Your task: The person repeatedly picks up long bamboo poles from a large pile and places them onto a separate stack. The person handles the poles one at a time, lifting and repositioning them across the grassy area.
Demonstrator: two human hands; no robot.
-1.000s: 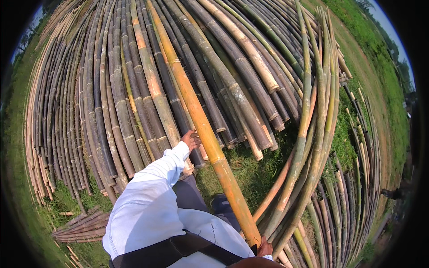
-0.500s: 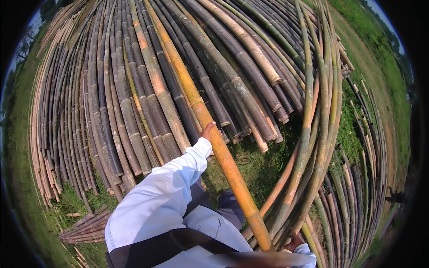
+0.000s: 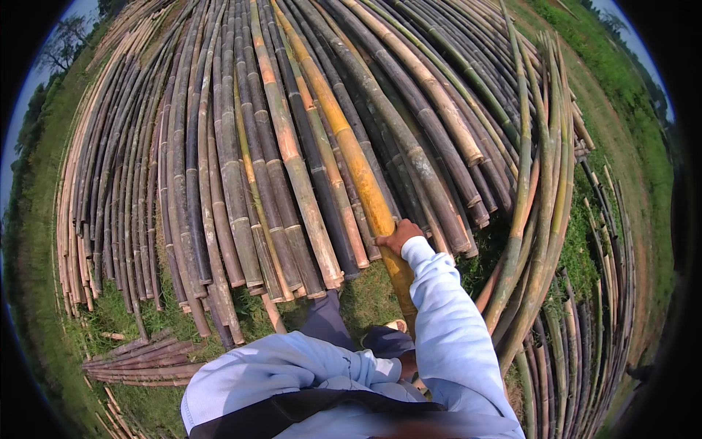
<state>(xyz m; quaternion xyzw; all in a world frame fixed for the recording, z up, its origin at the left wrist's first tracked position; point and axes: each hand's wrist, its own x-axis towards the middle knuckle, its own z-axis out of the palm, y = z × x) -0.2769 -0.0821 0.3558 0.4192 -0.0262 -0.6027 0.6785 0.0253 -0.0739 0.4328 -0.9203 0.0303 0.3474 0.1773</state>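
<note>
A thick orange-yellow bamboo pole (image 3: pixel 368 183) slants down from the far pile toward my body, lying over darker poles. My right hand (image 3: pixel 399 235) is closed round it from the right side, near the cut ends of the pile. The pole's near end runs out of sight beside my right sleeve. Low by my waist, my left hand (image 3: pixel 408 364) shows only in part, close to that near end; its fingers are hidden. Beside the yellow pole lies a pale, orange-streaked bamboo pole (image 3: pixel 289 146).
Many grey-brown bamboo poles (image 3: pixel 219 175) fan out ahead. At right, a bundle of long greenish poles (image 3: pixel 537 241) curves toward me, with another stack (image 3: pixel 585 329) beyond. Short reddish-brown poles (image 3: pixel 146 358) lie at lower left. My sandalled foot (image 3: pixel 395 325) stands on grass.
My right hand has come up from the pole's low end to grip it farther along. My left hand has left that upper spot and dropped back near my waist.
</note>
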